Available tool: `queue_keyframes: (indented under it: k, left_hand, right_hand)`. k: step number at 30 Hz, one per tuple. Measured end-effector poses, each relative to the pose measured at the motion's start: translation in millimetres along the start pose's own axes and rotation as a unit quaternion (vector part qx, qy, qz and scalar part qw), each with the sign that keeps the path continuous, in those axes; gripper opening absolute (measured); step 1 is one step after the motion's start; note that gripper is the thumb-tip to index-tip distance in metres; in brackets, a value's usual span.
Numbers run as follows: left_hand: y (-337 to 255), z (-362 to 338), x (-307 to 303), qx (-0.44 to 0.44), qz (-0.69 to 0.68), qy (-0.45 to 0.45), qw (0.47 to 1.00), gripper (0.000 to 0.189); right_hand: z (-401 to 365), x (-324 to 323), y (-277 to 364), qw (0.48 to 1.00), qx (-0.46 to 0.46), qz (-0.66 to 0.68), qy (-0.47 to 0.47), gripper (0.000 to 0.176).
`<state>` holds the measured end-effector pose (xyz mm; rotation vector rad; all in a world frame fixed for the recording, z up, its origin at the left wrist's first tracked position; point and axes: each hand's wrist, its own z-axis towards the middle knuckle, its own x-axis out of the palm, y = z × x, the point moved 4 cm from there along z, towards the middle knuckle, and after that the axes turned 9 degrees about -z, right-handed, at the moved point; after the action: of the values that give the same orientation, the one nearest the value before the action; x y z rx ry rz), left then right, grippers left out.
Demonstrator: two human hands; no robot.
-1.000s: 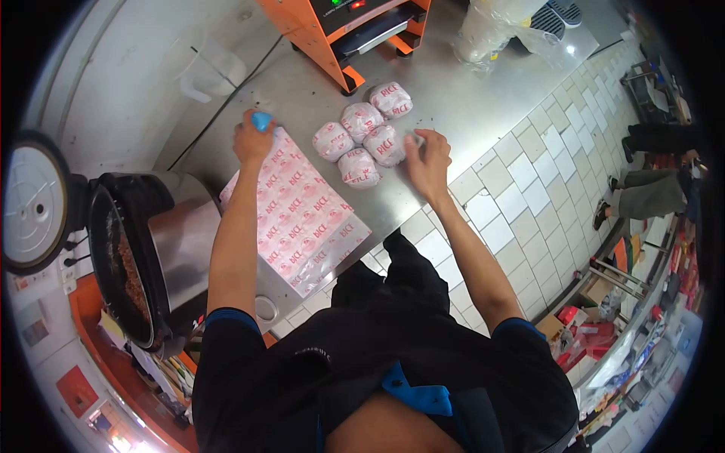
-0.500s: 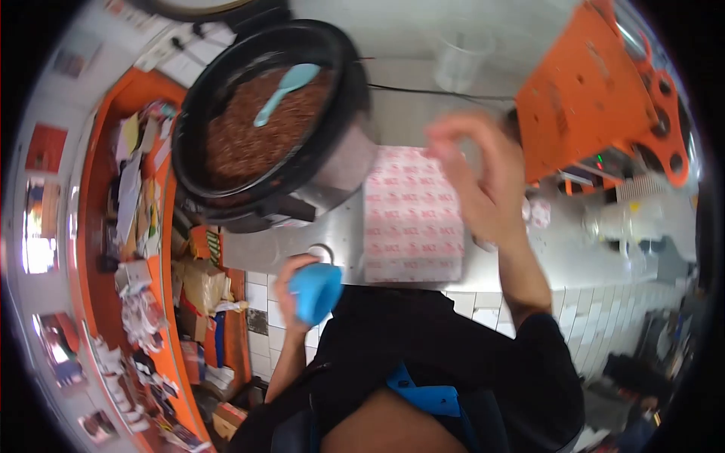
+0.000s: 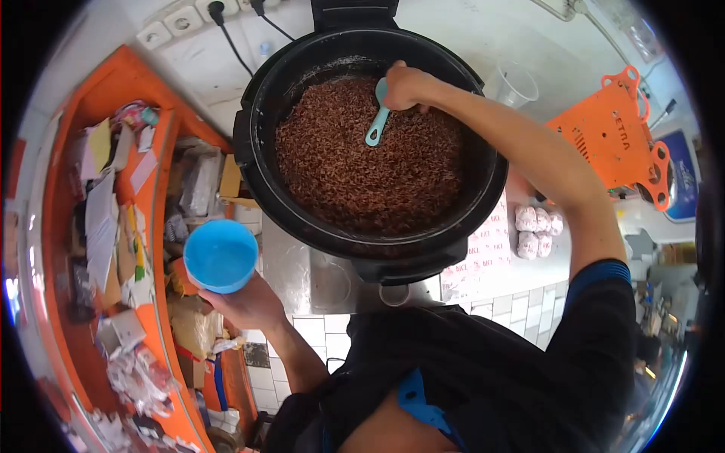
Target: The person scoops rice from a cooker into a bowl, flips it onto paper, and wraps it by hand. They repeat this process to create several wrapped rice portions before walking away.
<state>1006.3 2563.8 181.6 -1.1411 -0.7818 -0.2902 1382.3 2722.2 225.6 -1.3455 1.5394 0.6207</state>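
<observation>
A large black-rimmed rice cooker [image 3: 260,185] stands on the counter with its lid up, holding reddish-brown cooked rice [image 3: 340,166]. On the rice lies a light-teal rice paddle [image 3: 376,128], its handle end pointing toward me. My right hand [image 3: 408,87] reaches across the cooker, fingers curled at the paddle's blade end; the fingertips are partly hidden. Off to the left, outside the cooker, my left hand [image 3: 245,302] grips a plain blue bowl [image 3: 220,257] from below and the side, its mouth facing up. No contents show in it.
Pink-printed wrapping paper [image 3: 483,253] lies right of the cooker, beside several small wrapped bundles [image 3: 535,232]. A clear plastic cup [image 3: 516,84] and an orange metal stand [image 3: 604,132] are behind. Orange shelves [image 3: 151,219] full of papers line the left. Plugged cords [image 3: 234,49] hang at the wall.
My right hand has gone from above the wrapping paper to the paddle in the cooker. The blue bowl, in my left hand, has moved left and turned upward. My view has shifted toward the cooker.
</observation>
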Motion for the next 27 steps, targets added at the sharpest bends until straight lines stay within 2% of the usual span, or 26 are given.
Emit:
queue_keyframes:
  k: [1, 2, 3, 5, 6, 7, 9, 10, 11, 12, 13, 15, 16, 18, 20, 22, 23, 24, 25, 27]
  left_hand:
    - [10, 16, 5, 0.003, -0.049, -0.011, 0.999, 0.059]
    - [20, 25, 17, 0.052, -0.036, -0.055, 0.996, 0.055]
    - [31, 33, 34, 0.042, -0.040, -0.054, 0.997, 0.055]
    - [40, 46, 62, 0.149, -0.137, -0.046, 0.978, 0.055]
    - [43, 49, 72, 0.209, -0.128, -0.066, 0.967, 0.056]
    - [46, 48, 76, 0.202, -0.134, -0.065, 0.968, 0.056]
    - [54, 46, 81, 0.169, -0.240, -0.075, 0.953, 0.058]
    - [55, 46, 81, 0.161, -0.243, -0.076, 0.953, 0.058]
    - [57, 45, 79, 0.127, -0.248, -0.111, 0.954, 0.058]
    - [59, 44, 76, 0.093, -0.251, -0.148, 0.952, 0.058]
    - [58, 42, 75, 0.089, -0.248, -0.156, 0.952, 0.058]
    - [54, 42, 73, 0.045, -0.128, -0.176, 0.975, 0.061]
    - [52, 42, 74, 0.045, -0.129, -0.174, 0.975, 0.061]
    - [46, 47, 88, 0.120, -0.107, -0.065, 0.985, 0.064]
    - [55, 51, 78, 0.120, -0.095, -0.060, 0.986, 0.064]
    - [57, 53, 69, 0.112, -0.077, -0.057, 0.989, 0.064]
    - [56, 57, 73, 0.132, -0.030, -0.032, 0.990, 0.064]
    - [53, 60, 76, 0.151, 0.017, -0.003, 0.988, 0.064]
    - [44, 64, 79, 0.153, 0.015, -0.001, 0.988, 0.064]
    - [17, 75, 115, 0.104, 0.061, 0.238, 0.964, 0.056]
  right_hand:
    - [-4, 2, -5, 0.997, 0.014, 0.050, 0.051, 0.032]
    - [-9, 9, -4, 0.989, 0.027, 0.101, 0.102, 0.035]
    - [-9, 14, 0, 0.989, 0.037, 0.100, 0.106, 0.035]
    - [-5, 22, 16, 0.998, -0.042, -0.031, 0.044, 0.039]
    - [-5, 22, 20, 0.999, -0.021, -0.008, 0.046, 0.051]
    - [-11, 19, 19, 0.999, -0.011, -0.008, 0.046, 0.051]
    - [-23, 7, 7, 0.980, 0.047, 0.190, 0.040, 0.044]
    - [-20, 1, -6, 0.980, 0.048, 0.158, 0.106, 0.035]
    - [-22, -6, -17, 0.990, 0.038, 0.097, 0.098, 0.023]
    - [-18, -10, -30, 0.998, -0.010, -0.060, -0.012, 0.019]
    - [-18, -14, -29, 0.968, -0.064, -0.213, -0.119, 0.016]
    - [-2, -8, -8, 0.951, -0.097, -0.256, -0.147, 0.014]
    - [-1, -10, 4, 0.929, -0.128, -0.296, -0.179, 0.012]
    - [-3, -18, 14, 0.920, -0.158, -0.323, -0.153, 0.011]
    - [-21, -18, 19, 0.899, -0.208, -0.371, -0.103, 0.011]
    - [-63, -13, 14, 0.909, -0.215, -0.347, -0.083, 0.028]
    - [-86, -10, 13, 0.902, -0.253, -0.342, -0.073, 0.034]
    - [-102, -4, 9, 0.906, -0.274, -0.313, -0.080, 0.032]
    - [-115, 3, 6, 0.894, -0.274, -0.350, -0.051, 0.032]
    - [-138, -6, -3, 0.915, -0.274, -0.242, -0.171, 0.031]
